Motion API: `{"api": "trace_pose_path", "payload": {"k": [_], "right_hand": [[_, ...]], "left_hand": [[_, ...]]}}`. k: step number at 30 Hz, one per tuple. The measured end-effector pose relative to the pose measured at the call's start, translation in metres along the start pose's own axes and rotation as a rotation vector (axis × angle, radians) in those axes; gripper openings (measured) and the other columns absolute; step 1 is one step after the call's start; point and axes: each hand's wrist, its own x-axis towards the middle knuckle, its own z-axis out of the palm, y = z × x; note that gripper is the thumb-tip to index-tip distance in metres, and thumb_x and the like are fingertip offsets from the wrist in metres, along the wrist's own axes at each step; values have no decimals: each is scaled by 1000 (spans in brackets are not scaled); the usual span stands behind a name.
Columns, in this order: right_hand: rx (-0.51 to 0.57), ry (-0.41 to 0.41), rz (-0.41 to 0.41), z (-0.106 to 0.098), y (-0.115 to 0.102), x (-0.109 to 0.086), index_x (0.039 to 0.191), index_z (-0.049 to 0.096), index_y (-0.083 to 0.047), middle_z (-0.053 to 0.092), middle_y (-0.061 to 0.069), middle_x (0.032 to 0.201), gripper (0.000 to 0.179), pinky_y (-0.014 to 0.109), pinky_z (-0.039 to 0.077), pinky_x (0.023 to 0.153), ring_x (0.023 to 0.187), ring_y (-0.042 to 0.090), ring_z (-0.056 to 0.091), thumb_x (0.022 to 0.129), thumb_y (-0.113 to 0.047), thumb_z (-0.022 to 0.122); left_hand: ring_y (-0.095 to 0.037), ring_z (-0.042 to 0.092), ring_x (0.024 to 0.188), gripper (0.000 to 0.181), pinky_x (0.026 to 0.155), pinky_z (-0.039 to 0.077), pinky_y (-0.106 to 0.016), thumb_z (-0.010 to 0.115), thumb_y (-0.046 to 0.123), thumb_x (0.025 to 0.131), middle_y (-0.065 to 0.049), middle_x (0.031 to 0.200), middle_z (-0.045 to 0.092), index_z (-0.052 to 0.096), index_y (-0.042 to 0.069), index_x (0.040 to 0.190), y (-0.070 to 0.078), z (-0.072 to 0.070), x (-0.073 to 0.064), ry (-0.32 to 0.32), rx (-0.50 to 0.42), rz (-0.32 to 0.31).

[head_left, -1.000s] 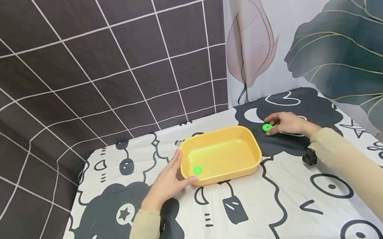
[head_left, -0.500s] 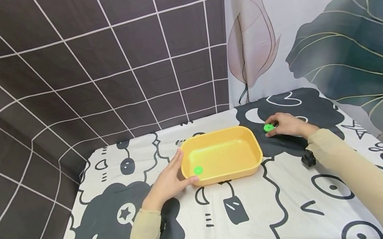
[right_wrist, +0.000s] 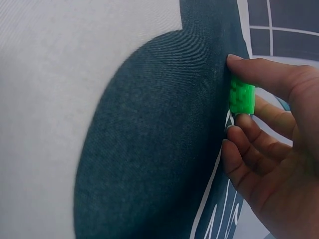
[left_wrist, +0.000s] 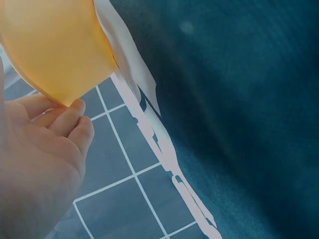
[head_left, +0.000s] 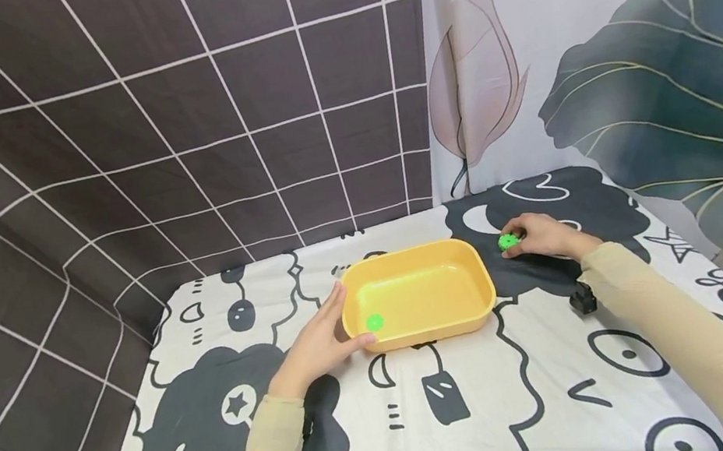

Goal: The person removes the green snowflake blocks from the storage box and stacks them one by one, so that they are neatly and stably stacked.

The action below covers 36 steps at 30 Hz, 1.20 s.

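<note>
A shallow yellow plastic tub (head_left: 426, 302) stands on the patterned cloth, and a flat bright green disc (head_left: 374, 322) lies inside at its near left corner. My left hand (head_left: 313, 350) grips the tub's left end, thumb over the near rim and fingers along the side. In the left wrist view, fingertips meet the tub's wall (left_wrist: 60, 50). To the right of the tub, my right hand (head_left: 543, 235) pinches a small green round piece (head_left: 508, 241) with a notched edge. Thumb and fingers close on this piece (right_wrist: 242, 97) in the right wrist view, low over the dark cloth.
A black-and-white cartoon cloth (head_left: 493, 425) covers the surface. Behind it hangs a dark grid-patterned curtain (head_left: 245, 118), joined at the right by a white curtain (head_left: 497, 93) with flower and leaf prints. A small black device (head_left: 583, 298) sits at my right wrist.
The green piece in my right hand has tilted slightly and shifted a little to the right between the fingers. My left hand and the tub stay put.
</note>
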Motion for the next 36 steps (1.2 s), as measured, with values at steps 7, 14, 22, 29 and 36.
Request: {"api": "trace_pose_path", "payload": {"k": [7, 14, 22, 29, 36], "right_hand": [[10, -7, 2, 0, -2, -1, 119, 66, 8, 63, 11, 93, 52, 34, 45, 70, 84, 24, 55, 84, -28, 81], [14, 10, 10, 2, 0, -2, 116, 68, 6, 62, 10, 92, 50, 34, 44, 70, 83, 24, 55, 82, -28, 81], [-11, 6, -11, 1, 1, -2, 120, 67, 9, 63, 14, 98, 53, 38, 48, 75, 86, 26, 57, 83, -27, 81], [-13, -5, -25, -2, -2, -1, 125, 64, 9, 69, 20, 110, 60, 50, 52, 85, 98, 33, 63, 86, -33, 80], [-1, 0, -23, -6, -8, 3, 133, 58, 9, 64, 27, 124, 65, 58, 49, 96, 114, 43, 61, 90, -36, 76]], "left_hand": [[-21, 22, 151, 113, 120, 26, -45, 64, 78, 79, 8, 166, 11, 17, 16, 161, 0, 0, 1, 4, 12, 1], [-21, 22, 151, 112, 120, 26, -45, 65, 76, 80, 7, 166, 12, 18, 15, 161, 1, 1, -1, 10, 9, 3], [-20, 22, 151, 112, 120, 25, -45, 64, 77, 79, 9, 166, 11, 17, 17, 161, -1, 2, -1, 13, 1, 2], [-20, 23, 151, 112, 120, 26, -45, 65, 77, 79, 9, 166, 12, 18, 17, 161, -1, 3, -2, 19, 10, 2], [-21, 23, 151, 112, 120, 27, -45, 65, 77, 79, 8, 166, 12, 20, 15, 161, -1, 3, -1, 23, 5, 7]]}}
